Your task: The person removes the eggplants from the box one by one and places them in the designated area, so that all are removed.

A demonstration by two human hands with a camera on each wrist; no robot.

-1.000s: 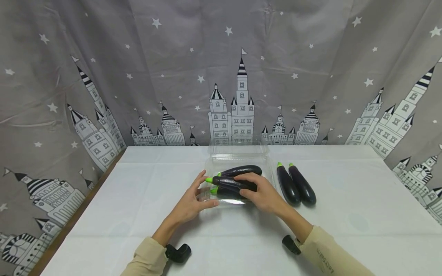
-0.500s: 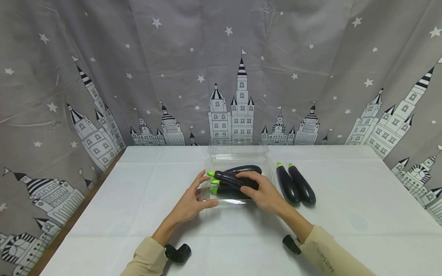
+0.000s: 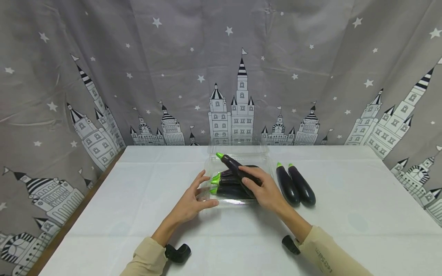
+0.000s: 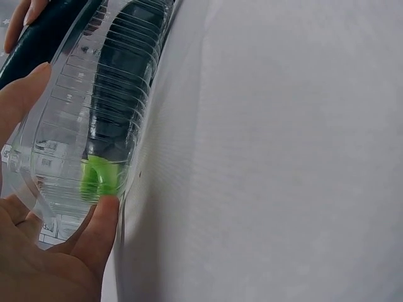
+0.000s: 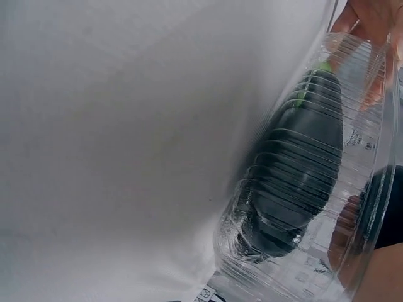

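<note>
My right hand (image 3: 264,188) pinches a dark purple eggplant (image 3: 230,163) by its thick end. Its green stem points up and to the left, over the clear plastic container (image 3: 214,165). Three eggplants lie side by side in the container, the nearest one (image 3: 231,192) along its front wall. My left hand (image 3: 190,203) holds the container's left end, thumb along the front rim and fingers at the end wall. In the left wrist view those fingers (image 4: 104,220) press the ribbed plastic beside a green stem. The right wrist view shows the held eggplant (image 5: 391,214) partly behind the rim.
Two more eggplants (image 3: 288,186) (image 3: 302,184) lie side by side on the white table (image 3: 345,222), right of the container. The container's raised lid (image 3: 238,145) stands at the back, before a grey castle-print curtain (image 3: 193,34).
The eggplant in my right hand has swung from nearly level to steeply slanted, its stem moving up and away. The left hand has stayed at the container's left end.
</note>
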